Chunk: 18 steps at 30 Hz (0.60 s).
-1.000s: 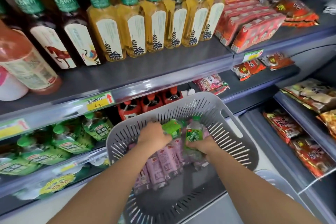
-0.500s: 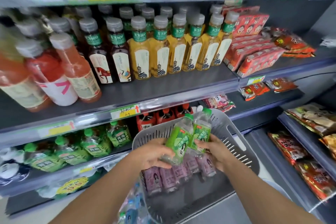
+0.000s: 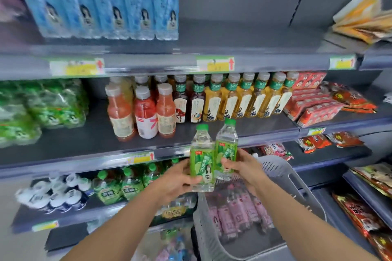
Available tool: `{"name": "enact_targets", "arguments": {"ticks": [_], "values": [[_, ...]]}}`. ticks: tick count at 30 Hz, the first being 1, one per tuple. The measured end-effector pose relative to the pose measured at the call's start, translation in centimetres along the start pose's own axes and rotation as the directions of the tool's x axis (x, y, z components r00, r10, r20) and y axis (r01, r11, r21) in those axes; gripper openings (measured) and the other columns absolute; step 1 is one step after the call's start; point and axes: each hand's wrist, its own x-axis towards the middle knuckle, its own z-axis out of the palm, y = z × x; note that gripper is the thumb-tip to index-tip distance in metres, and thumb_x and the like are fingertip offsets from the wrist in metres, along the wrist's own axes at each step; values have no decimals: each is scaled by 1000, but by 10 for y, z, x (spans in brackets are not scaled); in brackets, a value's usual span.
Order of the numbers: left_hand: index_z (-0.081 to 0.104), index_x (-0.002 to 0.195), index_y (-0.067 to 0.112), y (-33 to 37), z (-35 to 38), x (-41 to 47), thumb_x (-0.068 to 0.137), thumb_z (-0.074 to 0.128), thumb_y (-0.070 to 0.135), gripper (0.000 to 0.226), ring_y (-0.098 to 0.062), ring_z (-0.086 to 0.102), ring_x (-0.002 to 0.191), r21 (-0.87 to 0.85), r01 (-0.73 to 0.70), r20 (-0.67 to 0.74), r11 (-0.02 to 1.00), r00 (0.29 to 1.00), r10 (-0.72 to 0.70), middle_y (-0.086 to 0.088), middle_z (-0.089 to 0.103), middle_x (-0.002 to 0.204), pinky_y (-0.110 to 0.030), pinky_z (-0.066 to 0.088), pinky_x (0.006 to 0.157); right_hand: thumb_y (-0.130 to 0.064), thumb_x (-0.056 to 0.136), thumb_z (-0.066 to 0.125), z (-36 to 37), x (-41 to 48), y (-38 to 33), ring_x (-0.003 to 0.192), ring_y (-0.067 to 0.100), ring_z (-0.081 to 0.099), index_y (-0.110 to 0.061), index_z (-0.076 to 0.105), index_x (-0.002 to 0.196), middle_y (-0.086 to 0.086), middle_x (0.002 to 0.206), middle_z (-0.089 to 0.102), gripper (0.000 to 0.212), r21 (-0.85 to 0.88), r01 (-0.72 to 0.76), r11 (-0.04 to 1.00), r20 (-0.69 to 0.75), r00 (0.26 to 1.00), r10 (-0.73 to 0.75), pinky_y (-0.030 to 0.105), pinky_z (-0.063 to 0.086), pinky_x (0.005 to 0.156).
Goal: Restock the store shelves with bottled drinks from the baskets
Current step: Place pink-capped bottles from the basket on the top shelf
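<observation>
Green-label bottles: left hand grips one, right hand the other. We'd hold both upright, lift clear of the basket below the hands, and seat them flat on the shelf ahead.

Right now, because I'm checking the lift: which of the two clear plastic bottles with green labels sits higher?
The green-labelled bottle in the right hand: its cap stands above that of the other bottle, which the left hand holds lower.

Blurred price tags are unreadable; basket cut off below.
</observation>
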Motion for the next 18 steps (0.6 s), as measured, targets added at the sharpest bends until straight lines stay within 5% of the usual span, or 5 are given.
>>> {"name": "enact_targets", "arguments": {"ticks": [3,5,8,12,18], "values": [[34,141,9,12,-37,-35,78,71,-4,75,-18,59,112,-9,-50,-62,999,997,49,-3,56,128,-30,49,89,-23,69,84,46,-3,-15,98,14,67,-20,56,127,-5,113,70,64,-9,32,999,44,999,-31,31,49,77],[31,143,9,17,-65,-59,72,78,1,86,-19,56,116,-16,-90,-107,996,990,88,-5,53,134,-35,46,98,-21,70,84,79,-4,-23,99,15,67,-22,57,124,-3,117,68,60,-7,52,999,92,994,-51,29,50,75],[36,143,13,24,-103,-96,68,79,6,87,-23,56,119,20,-158,-166,987,973,159,-5,59,130,-44,39,108,-20,71,84,128,-1,-31,105,16,64,-28,58,117,-7,116,67,54,-12,63,998,166,984,-60,31,48,87],[43,137,14,28,-153,-140,67,75,4,78,-23,58,116,38,-225,-276,974,934,226,-4,64,123,-42,42,102,-44,45,93,199,6,-41,127,21,51,-21,45,141,-5,137,54,110,-77,99,992,239,968,-78,45,39,109],[49,132,14,31,-227,-189,78,67,-10,62,-26,58,116,29,-276,-396,961,879,265,-7,65,122,-34,47,94,-50,36,93,298,19,-50,123,18,54,-20,52,136,-3,132,60,112,-120,139,983,313,945,-95,43,43,107]]}}
